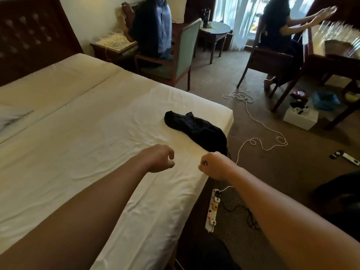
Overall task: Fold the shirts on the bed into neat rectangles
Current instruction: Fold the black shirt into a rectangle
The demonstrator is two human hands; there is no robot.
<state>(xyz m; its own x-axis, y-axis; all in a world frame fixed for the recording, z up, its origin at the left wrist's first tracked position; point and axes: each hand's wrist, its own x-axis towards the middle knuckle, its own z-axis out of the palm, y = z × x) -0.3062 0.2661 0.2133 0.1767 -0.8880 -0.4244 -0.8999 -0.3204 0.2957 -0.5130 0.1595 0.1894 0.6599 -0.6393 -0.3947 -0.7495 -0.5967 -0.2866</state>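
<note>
A black shirt (196, 129) lies crumpled on the white bed (87, 133), close to the bed's right edge and far corner. Both my arms reach out over the sheet just short of it. My left hand (159, 158) hovers above the sheet with its fingers curled in and nothing in them. My right hand (214, 165) is balled into a fist at the bed's right edge, right beside the shirt's near end, and holds nothing that I can see. A pale piece of cloth (11, 115) shows at the bed's far left edge.
On the carpet to the right of the bed lie a white power strip (212, 209), a long white cable (255, 119), a white box (301, 117) and a remote (344, 157). A green-backed chair (187, 49) stands beyond the bed. Two people sit at tables farther back.
</note>
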